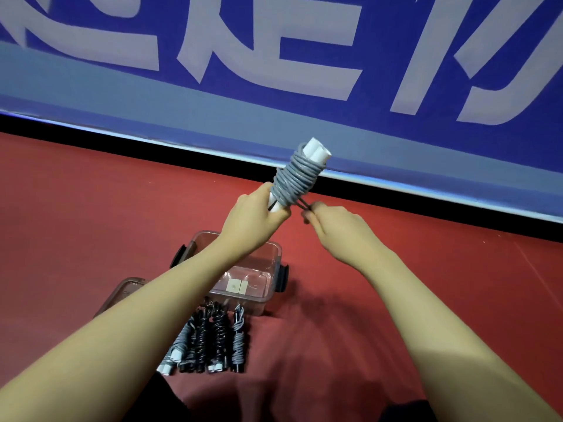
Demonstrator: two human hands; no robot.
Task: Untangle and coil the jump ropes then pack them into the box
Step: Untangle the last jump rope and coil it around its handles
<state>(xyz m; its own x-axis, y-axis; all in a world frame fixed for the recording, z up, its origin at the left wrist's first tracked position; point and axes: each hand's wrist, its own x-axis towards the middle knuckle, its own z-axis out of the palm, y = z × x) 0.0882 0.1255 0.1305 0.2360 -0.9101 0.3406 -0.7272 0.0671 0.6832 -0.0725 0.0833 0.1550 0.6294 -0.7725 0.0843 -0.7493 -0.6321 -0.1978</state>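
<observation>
**Nearly tied off: last grey rope held above the box**

Underfoot, spread a red floor (91,208), backed at the far side by a blue banner (274,56). Nearer, stood an open clear box (268,296), its lid (122,292) just left; lined up just near of it, four coiled ropes (210,339). Above, held aloft, a grey jump rope (294,178) wound tightly round its paired white handles. Gripped at the lower handle ends by the left hand (253,214), fingers curled round. Pinched in the right hand (332,222), the rope's loose tail, pulled taut. Probably light, limp cord over stiff handles; likely to spring loose, so best grasped around the windings.
</observation>
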